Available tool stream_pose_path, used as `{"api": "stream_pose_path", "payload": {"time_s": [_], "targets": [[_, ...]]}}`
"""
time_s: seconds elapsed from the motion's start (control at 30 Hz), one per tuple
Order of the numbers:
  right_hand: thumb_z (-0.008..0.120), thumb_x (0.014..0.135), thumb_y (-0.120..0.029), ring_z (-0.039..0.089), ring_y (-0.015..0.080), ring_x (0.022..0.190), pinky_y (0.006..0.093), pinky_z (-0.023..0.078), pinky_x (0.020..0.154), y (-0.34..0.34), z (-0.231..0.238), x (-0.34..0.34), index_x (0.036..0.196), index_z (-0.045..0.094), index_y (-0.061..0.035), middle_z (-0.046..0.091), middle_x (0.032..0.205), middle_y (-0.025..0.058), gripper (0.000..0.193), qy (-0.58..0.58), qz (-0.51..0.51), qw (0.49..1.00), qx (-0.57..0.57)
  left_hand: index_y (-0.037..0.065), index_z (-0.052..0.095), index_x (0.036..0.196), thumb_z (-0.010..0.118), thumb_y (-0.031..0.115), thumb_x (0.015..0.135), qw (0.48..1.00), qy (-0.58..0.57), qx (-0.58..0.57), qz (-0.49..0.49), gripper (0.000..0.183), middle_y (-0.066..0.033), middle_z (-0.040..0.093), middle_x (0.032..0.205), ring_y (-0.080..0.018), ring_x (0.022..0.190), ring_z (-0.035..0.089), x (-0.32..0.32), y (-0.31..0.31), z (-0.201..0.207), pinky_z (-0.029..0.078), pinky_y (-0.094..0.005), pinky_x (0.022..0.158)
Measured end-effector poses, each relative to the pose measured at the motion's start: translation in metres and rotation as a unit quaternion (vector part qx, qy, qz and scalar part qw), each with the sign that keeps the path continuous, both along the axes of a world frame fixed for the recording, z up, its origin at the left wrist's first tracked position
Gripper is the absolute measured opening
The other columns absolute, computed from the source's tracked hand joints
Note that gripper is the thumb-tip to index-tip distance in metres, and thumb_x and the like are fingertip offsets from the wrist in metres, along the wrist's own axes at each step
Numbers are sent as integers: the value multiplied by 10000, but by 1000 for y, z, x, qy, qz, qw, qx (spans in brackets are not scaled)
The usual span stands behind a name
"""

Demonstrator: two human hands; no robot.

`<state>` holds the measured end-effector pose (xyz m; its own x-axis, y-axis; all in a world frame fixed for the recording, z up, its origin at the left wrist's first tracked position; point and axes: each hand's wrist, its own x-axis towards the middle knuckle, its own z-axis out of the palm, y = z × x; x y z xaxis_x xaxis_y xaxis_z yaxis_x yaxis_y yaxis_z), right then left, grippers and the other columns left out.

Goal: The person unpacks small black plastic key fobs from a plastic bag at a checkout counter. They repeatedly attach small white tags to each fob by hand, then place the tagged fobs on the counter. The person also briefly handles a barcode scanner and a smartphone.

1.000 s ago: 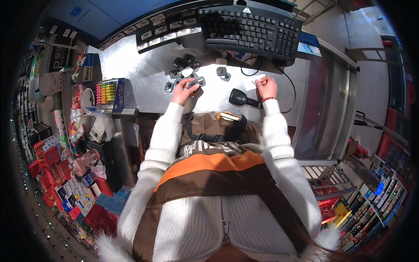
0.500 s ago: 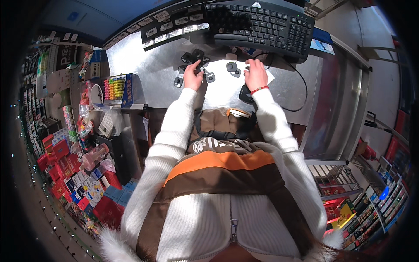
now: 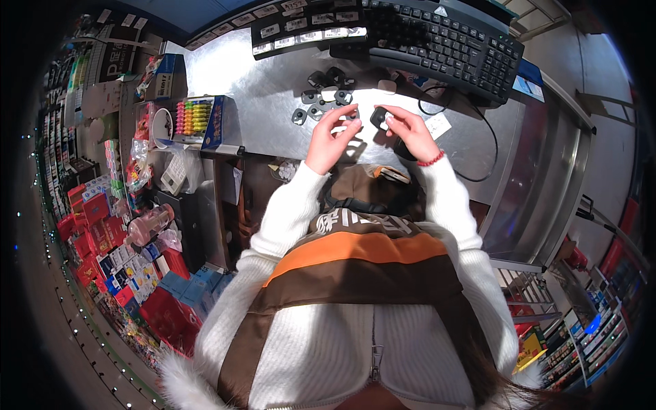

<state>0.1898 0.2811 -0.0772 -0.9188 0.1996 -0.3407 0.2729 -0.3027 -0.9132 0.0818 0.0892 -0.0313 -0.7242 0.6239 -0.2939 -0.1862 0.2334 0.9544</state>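
Observation:
My right hand (image 3: 411, 132), with a red bead bracelet at the wrist, pinches a small black rounded-square security tag (image 3: 379, 117) between thumb and fingers, above the metal counter (image 3: 266, 130). To its left, my left hand (image 3: 331, 139) is raised with thumb and fingers curved apart. A small dark piece shows by its fingertips; it seems to lie behind them, not in their grip. Just beyond that hand lies a loose cluster of similar black tags (image 3: 316, 98), several of them with round knobs. A pale tag (image 3: 387, 87) rests apart, further right.
A black keyboard (image 3: 444, 51) and a dark rack with labels (image 3: 307, 34) stand at the counter's far side. A black cable (image 3: 493, 137) curves on the right near a white paper (image 3: 438, 126). A box of colourful sticks (image 3: 198, 121) stands left.
Both hands have come nearer each other and toward me. The right hand has lifted a black tag off the counter; the left has drawn back from the cluster. The view has shifted a little.

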Motion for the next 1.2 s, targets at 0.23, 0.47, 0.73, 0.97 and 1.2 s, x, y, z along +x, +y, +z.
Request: {"api": "stream_pose_path", "payload": {"time_s": [0.23,0.47,0.73,0.97,1.2], "targets": [[728,866,34,673,105,836,227,546,734,-41,117,43,1133,650,18,680,948,54,279,83,-162,982,45,-73,672,1112,669,61,959,981,-150,68,-101,203,-91,715,990,-124,882,693,22,1,87,547,-244,795],[755,821,72,686,132,843,243,557,758,-50,146,56,1006,719,44,709,945,99,191,90,-228,945,218,-81,693,1085,712,41,923,988,-104,95,-58,203,-99,732,986,-134,860,705,39,-5,115,569,-241,788],[775,800,52,719,138,792,253,569,715,-64,144,54,941,747,29,756,885,116,145,132,-313,903,262,9,750,1087,765,13,821,977,195,51,-64,266,-138,755,918,-189,789,730,50,-6,124,563,-280,715],[745,774,85,750,232,759,292,581,687,-67,143,45,861,715,11,749,836,132,119,176,-321,804,468,-19,748,1061,748,-11,831,968,238,33,-66,230,-128,751,939,-169,809,710,55,-8,132,543,-268,703],[658,801,95,700,374,1052,418,573,887,-69,133,38,895,593,-15,719,1048,173,159,215,-279,786,508,-44,736,1028,741,9,862,983,177,42,-14,174,-122,744,896,-156,788,713,61,-8,126,555,-268,706]]}}
